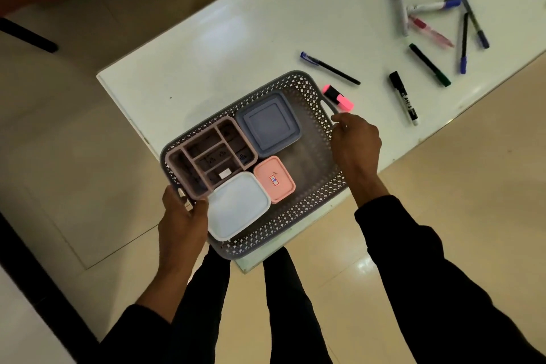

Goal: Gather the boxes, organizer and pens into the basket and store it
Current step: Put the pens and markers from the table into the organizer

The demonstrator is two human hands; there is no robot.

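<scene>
Your left hand [181, 216] grips the near-left end of the grey perforated plastic basket [307, 91], fingers curled round the rim at its handle slot with the thumb lying over the edge beside the white-lidded box. Your right hand [356, 139] holds the far-right end, fingers curled round the handle there; the fingertips themselves are hidden under the rim, so you cannot tell how tightly they close. The basket sits at the near corner of the white glossy table [236, 23], its near end jutting past the table edge above your dark trouser legs.

Inside it lie four things, packed toward the left: a mauve plastic organizer with several open compartments [211, 154], a square box with a blue-grey lid [269, 124] just beside it, a small pink-lidded box bearing a little label [274, 180], and a square box with a white lid [237, 205] touching both the organizer and the pink one. The right part of the basket floor is bare.

The pens are on the table, outside the basket: a pink highlighter [339, 98] just beyond the right handle, a black-and-white marker [403, 97], a slim black pen with a blue cap [329, 68], a green-capped pen [430, 65], and farther off a loose cluster of blue-capped markers and pens [437, 18]
</scene>
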